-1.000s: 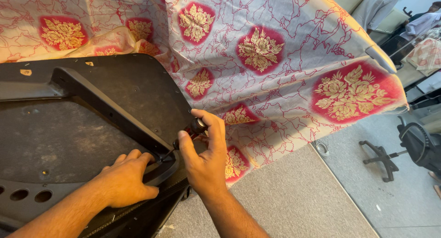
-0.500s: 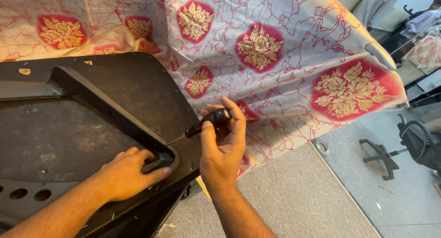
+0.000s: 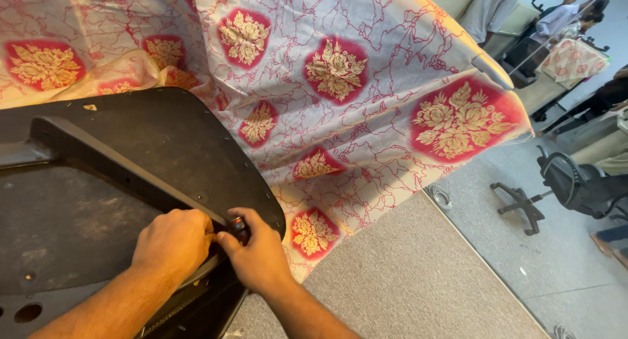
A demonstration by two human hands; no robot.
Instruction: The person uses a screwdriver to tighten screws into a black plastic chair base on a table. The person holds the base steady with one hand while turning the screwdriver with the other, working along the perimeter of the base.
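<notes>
Near, the left hand [image 3: 171, 242] presses its curled fingers on the black panel [image 3: 150, 149], by the corner. Touching it, the right hand [image 3: 258, 257] grips a dark-handled tool [image 3: 238, 229]. Beyond lies red floral cloth [image 3: 366, 97]; far right, an office chair [image 3: 569, 188].

Two hands [image 3: 216, 251], one black panel [image 3: 131, 156], one patterned cloth [image 3: 366, 97].

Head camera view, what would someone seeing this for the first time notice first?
The big white cloth with red and gold flower medallions fills the upper half, draped over the table edge. At lower left both hands, left hand and right hand, meet on a small dark tool at the corner of a black upturned panel. An office chair stands at far right.
</notes>
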